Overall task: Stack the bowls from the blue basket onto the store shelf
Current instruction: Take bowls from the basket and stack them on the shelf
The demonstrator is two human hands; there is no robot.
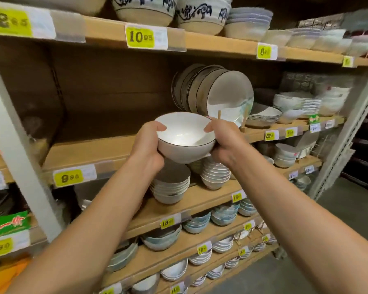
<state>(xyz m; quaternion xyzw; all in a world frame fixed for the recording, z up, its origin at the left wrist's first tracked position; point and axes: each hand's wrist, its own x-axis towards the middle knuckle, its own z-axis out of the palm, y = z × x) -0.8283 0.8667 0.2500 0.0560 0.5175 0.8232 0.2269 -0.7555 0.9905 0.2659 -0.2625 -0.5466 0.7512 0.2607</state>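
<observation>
I hold a white bowl (185,137) with a thin dark rim upright in front of the wooden store shelf (89,153). My left hand (147,145) grips its left side, thumb over the rim. My right hand (225,141) grips its right side the same way. The bowl hovers just in front of the shelf's front edge, left of a row of matching bowls (212,92) standing on edge in a wooden rack. The blue basket is out of view.
Stacks of bowls (170,185) fill the shelves below and to the right. Large patterned bowls (142,9) sit on the shelf above. Yellow price tags (68,178) line the shelf edges. A white upright post (19,145) stands at the left. Grey floor lies at lower right.
</observation>
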